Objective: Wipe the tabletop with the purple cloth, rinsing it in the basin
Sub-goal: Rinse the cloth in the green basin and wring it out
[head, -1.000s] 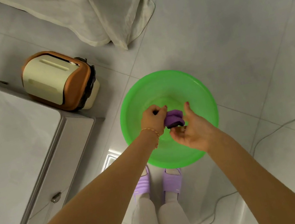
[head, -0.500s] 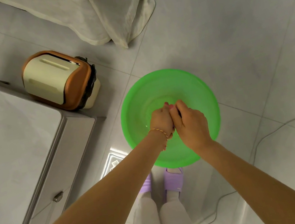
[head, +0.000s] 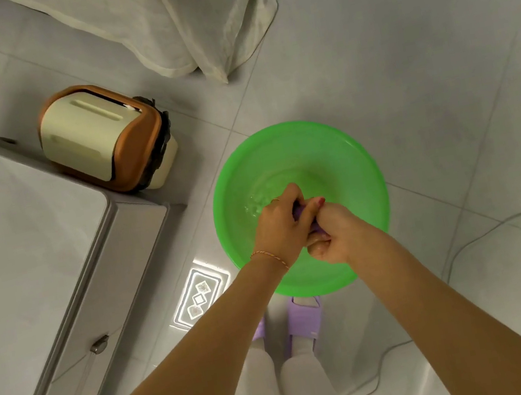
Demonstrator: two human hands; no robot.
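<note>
A round green basin (head: pixel 346 161) with a little water stands on the tiled floor in front of my feet. Both hands are over its near half, pressed together. My left hand (head: pixel 279 223) and my right hand (head: pixel 332 235) are both closed tight around the purple cloth (head: pixel 298 213), which is wrung into a small wad. Only slivers of purple show between the fingers. Water ripples under the hands. The grey tabletop (head: pixel 14 247) lies to the left.
An orange and cream bin (head: pixel 102 138) with a black liner lies beside the table's far corner. A beige bed cover (head: pixel 202 16) hangs to the floor at the top. A thin cable (head: pixel 500 221) runs across the tiles at the right.
A second ago the cloth was visible between my parted hands. Since then the hands came together and closed over it, and they now sit twisted, the right one lower and nearer to me.
</note>
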